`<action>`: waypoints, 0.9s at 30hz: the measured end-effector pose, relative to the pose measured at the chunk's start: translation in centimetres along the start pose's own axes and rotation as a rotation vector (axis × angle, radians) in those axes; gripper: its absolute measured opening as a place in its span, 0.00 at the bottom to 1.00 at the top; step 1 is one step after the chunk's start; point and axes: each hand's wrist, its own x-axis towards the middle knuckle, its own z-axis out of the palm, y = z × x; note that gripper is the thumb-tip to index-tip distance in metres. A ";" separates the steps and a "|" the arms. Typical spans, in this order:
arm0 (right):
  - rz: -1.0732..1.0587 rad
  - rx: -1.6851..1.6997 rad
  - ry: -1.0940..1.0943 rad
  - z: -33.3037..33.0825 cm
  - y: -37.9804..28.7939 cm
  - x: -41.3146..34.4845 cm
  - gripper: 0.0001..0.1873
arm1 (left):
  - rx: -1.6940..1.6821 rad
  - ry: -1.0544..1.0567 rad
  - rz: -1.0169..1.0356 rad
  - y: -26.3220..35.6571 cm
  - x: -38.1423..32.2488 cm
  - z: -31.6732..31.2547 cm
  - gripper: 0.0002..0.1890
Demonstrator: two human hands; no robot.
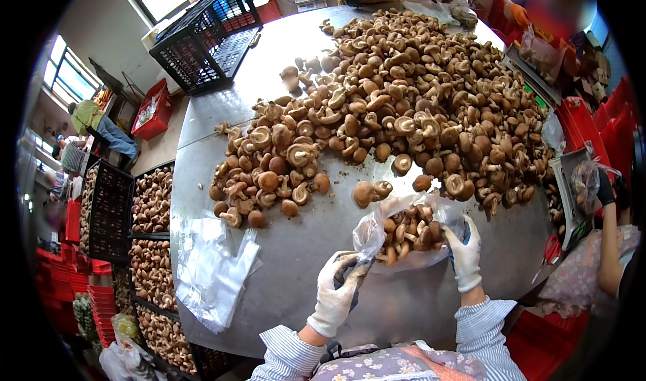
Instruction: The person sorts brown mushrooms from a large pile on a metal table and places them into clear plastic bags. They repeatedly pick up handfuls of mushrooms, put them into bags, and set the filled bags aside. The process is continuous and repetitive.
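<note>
A clear plastic bag (404,266) partly filled with shiitake mushrooms (415,229) lies open-mouthed on the metal table in front of me. My left hand (339,291), in a white knit glove with dark palm coating, pinches the bag's left rim. On the other side, my right hand (464,254), gloved alike, grips the right rim between thumb and fingers. Just beyond the bag lie a few loose mushrooms (364,194), and past them spreads a large heap of mushrooms (393,93). A stack of flat, unused clear bags (212,275) rests to the left.
The metal table (282,300) has a black plastic crate (202,48) at its far left. Mushroom-filled crates (151,265) stand left of it. Red-handled scissors (551,251) and a scale (575,194) are at the right, near a co-worker's gloved hand (605,187). Others work across the table.
</note>
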 end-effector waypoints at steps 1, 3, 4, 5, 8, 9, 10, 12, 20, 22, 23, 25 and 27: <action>0.038 0.083 -0.001 0.0 0.9 0.5 0.19 | -0.066 0.019 -0.035 0.4 -0.2 0.3 0.08; 0.101 0.449 0.048 -0.6 0.6 1.0 0.16 | -0.161 0.050 -0.120 0.8 -0.4 0.2 0.07; 0.133 0.633 0.075 -1.0 0.0 1.1 0.15 | -0.155 0.061 -0.076 1.2 -0.3 0.5 0.07; 0.079 0.763 0.059 -1.7 -0.8 1.0 0.14 | -0.149 0.073 -0.031 1.9 -0.1 0.8 0.07; -0.048 0.806 -0.173 -5.4 -1.9 0.5 0.16 | -0.066 0.046 0.001 2.8 -0.2 1.4 0.08; -0.066 0.777 -0.176 -7.2 -2.1 0.6 0.16 | -0.026 -0.002 0.013 2.6 -0.3 1.5 0.11; -0.079 0.744 -0.168 -9.2 -2.0 1.1 0.16 | 0.089 -0.073 0.079 2.8 -0.2 1.8 0.12; -0.117 0.670 -0.110 -14.8 -1.1 2.5 0.18 | 0.230 -0.196 0.243 3.3 0.6 2.5 0.16; -0.231 0.593 -0.244 -32.6 9.4 11.8 0.22 | 0.968 0.705 0.218 -4.9 0.5 -15.4 0.22; -0.267 0.271 -0.030 -32.3 11.6 13.4 0.24 | 1.252 0.918 -0.016 -7.7 -1.6 -22.3 0.28; -0.073 -0.131 0.315 -30.6 11.5 13.5 0.25 | 1.391 0.954 -0.104 -9.3 -3.1 -25.1 0.29; -0.008 -0.295 0.193 -31.8 13.9 15.8 0.26 | 1.410 0.852 -0.267 -12.4 -4.8 -28.3 0.29; -0.176 -0.737 0.304 -27.2 13.7 15.4 0.29 | 1.232 0.800 -0.165 -13.0 -6.2 -28.7 0.21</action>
